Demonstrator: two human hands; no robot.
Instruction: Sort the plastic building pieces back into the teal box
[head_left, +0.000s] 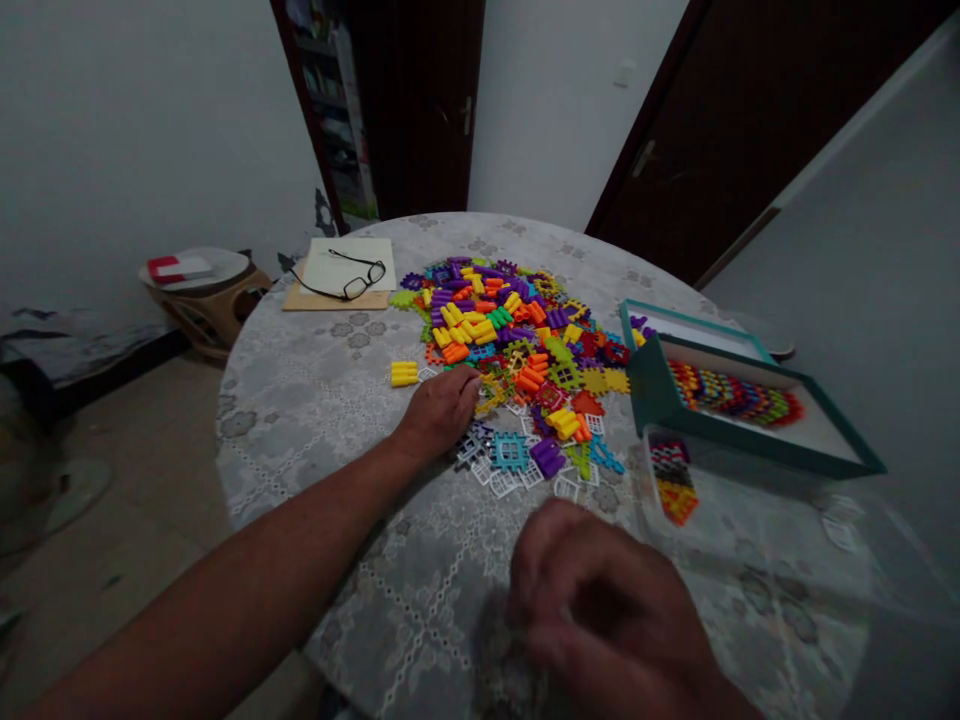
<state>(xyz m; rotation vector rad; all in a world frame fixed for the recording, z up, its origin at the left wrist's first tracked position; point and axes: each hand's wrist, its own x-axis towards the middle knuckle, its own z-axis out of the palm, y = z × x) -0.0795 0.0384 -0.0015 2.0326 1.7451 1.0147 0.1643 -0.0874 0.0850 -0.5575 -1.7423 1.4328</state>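
A heap of colourful plastic building pieces is spread over the round table. My left hand rests at the heap's near left edge with its fingers curled in, and whatever they hold is hidden. Beside it lie a turquoise square frame piece, a purple ribbed piece and several white window-grid pieces. Closer to me, my right hand hovers over the cloth, slightly blurred. Its fingers curl toward the thumb, and I cannot make out anything between them. A yellow ribbed piece lies apart on the left.
To the right stands a green box with rows of colourful pieces. A clear plastic container with some pieces sits before it. Glasses lie on paper at the back left. The patterned tablecloth covers the table.
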